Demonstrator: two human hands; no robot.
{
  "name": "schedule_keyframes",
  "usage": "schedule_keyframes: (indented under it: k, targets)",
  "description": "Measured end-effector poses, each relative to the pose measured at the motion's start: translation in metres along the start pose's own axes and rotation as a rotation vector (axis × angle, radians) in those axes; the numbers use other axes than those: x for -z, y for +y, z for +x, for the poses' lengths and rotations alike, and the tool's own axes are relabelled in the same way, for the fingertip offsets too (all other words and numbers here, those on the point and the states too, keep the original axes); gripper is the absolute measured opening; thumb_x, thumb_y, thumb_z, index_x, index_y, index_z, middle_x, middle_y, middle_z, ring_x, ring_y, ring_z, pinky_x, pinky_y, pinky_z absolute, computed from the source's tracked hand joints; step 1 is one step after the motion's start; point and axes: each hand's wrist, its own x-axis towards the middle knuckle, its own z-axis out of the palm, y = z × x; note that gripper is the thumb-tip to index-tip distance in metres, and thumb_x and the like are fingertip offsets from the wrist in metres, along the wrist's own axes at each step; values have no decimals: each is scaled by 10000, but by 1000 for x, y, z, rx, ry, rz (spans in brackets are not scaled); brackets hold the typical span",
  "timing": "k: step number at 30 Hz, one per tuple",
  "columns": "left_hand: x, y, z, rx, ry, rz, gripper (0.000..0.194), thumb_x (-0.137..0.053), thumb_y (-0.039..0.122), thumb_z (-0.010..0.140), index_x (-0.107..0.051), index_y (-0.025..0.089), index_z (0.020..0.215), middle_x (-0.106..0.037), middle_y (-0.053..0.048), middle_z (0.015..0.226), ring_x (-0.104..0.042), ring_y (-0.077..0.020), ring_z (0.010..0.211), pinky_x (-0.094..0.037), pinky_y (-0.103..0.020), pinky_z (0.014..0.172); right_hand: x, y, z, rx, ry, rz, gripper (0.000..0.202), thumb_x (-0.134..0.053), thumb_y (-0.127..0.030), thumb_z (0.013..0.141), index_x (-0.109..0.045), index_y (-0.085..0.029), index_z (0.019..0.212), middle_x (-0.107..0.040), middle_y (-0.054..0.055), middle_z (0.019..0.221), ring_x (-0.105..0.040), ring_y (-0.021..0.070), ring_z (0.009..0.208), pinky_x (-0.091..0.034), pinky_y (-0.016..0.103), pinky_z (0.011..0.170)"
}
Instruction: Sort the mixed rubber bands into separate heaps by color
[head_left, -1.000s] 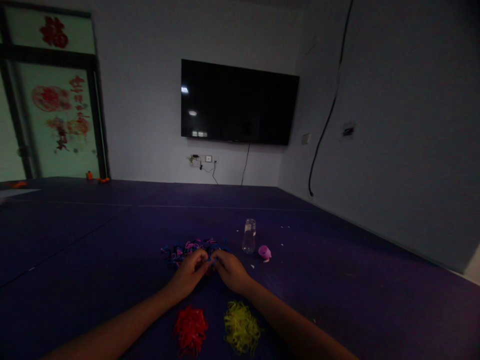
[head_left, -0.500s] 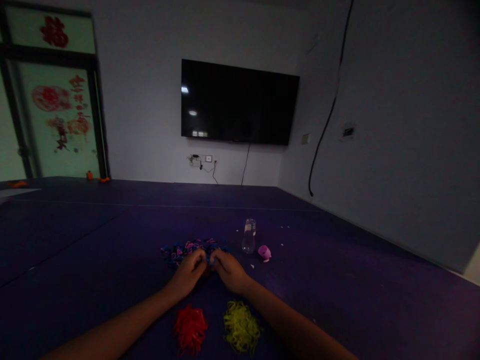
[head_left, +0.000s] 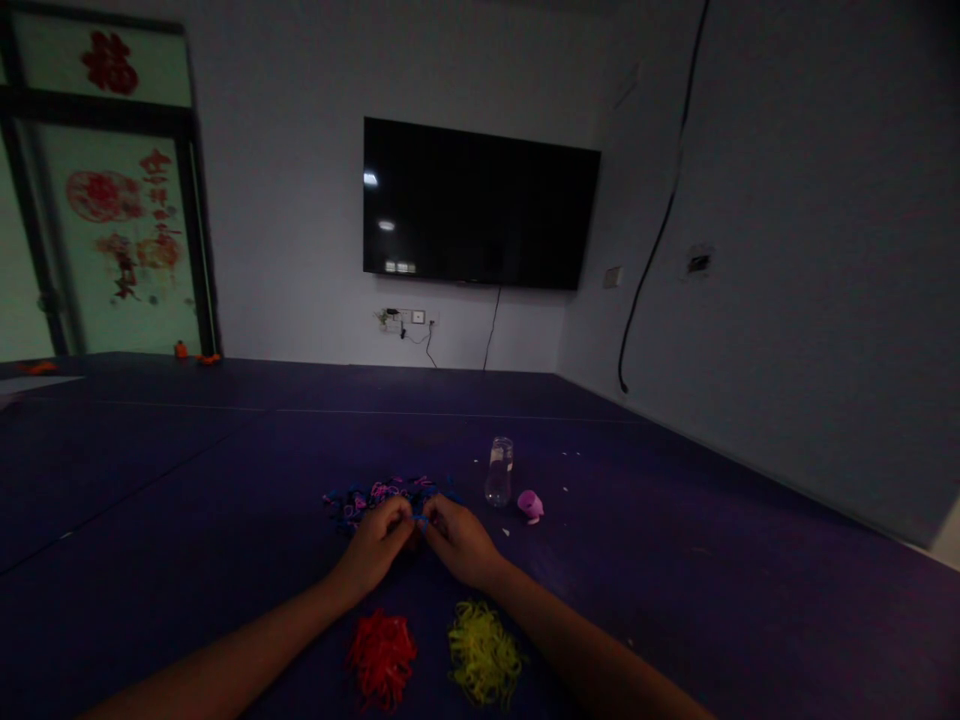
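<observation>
Blue band [head_left: 421,519], small and thin, spans the narrow gap between the person's two bare hands, low at the centre of the view. The left hand [head_left: 377,545] has thumb and forefinger pinched together on the band's left end; the right hand [head_left: 461,545] pinches the right end the same way, so the band lies at the fingertips of both, between them rather than in either palm. The remaining fingers curl under and are partly hidden. Just beyond the hands, mostly behind the left one, a loose pile of blue and pink bands [head_left: 381,492] spreads over the dark purple surface [head_left: 225,470]; whether the fingers touch it cannot be told. Nearer the viewer, between the forearms, sit two separate heaps: red bands [head_left: 381,658] on the left and yellow-green bands [head_left: 484,655] on the right. Beyond the right hand, and apart from it, a clear bottle [head_left: 499,475] stands upright, with a pink cup-shaped piece [head_left: 529,503] near its right side. A large dark television [head_left: 480,205] hangs on the far wall.
</observation>
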Motion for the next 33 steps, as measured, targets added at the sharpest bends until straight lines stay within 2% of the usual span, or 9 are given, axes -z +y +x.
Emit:
schedule_keyframes:
  k: [6,10,16,19,21,23,27,33]
  targets:
    - [-2,4,-5,-115,15,250,99,-432,241,743,-469,188,667,-467,39,580,-466,-132,549,-350,-226,521,-1,2,-1,-65,59,-61,138,-502,-125,688,-536,-209,791,-543,-49,628,-497,99,554,-303,191,508]
    - [-3,8,-8,-159,-2,354,93,-451,220,739,-476,187,657,-477,38,566,-464,-127,529,-344,-223,508,0,0,-2,-51,83,-115,142,-511,-129,677,-561,-212,780,-578,-41,658,-522,104,580,-317,192,522]
    - [-2,9,-7,-179,77,313,75,-458,210,761,-529,186,755,-591,6,661,-557,-145,606,-434,-242,575,2,-3,-3,-21,111,-161,92,-494,-171,743,-578,-204,762,-589,-27,657,-539,110,591,-323,197,530]
    - [-2,5,-6,-177,101,277,182,-481,213,758,-570,184,915,-654,-21,762,-608,-166,690,-479,-284,662,2,-2,-3,-7,110,-167,97,-497,-157,742,-579,-201,769,-585,-25,652,-532,109,584,-322,198,528]
    - [-2,3,-5,-192,107,277,221,-488,230,766,-595,191,955,-676,-35,820,-622,-179,744,-487,-310,713,2,-1,-3,6,112,-161,95,-494,-155,746,-576,-198,767,-584,-23,653,-532,109,589,-321,197,527]
    - [-1,2,-5,-215,103,283,207,-485,250,778,-627,200,920,-686,-37,843,-625,-182,765,-488,-312,729,1,0,-3,15,114,-157,93,-492,-159,751,-575,-197,763,-583,-22,650,-533,109,592,-320,195,523]
    - [0,3,-5,-213,110,302,197,-470,266,794,-649,197,842,-681,-22,736,-616,-168,679,-484,-271,649,1,-1,-3,5,105,-163,99,-493,-162,750,-582,-202,769,-583,-28,641,-528,105,569,-320,194,520]
    - [0,5,-4,-203,97,300,177,-440,278,809,-582,185,758,-602,5,644,-561,-143,604,-440,-233,576,1,0,-3,3,87,-159,151,-498,-136,730,-592,-211,822,-608,-24,694,-538,111,595,-334,196,545]
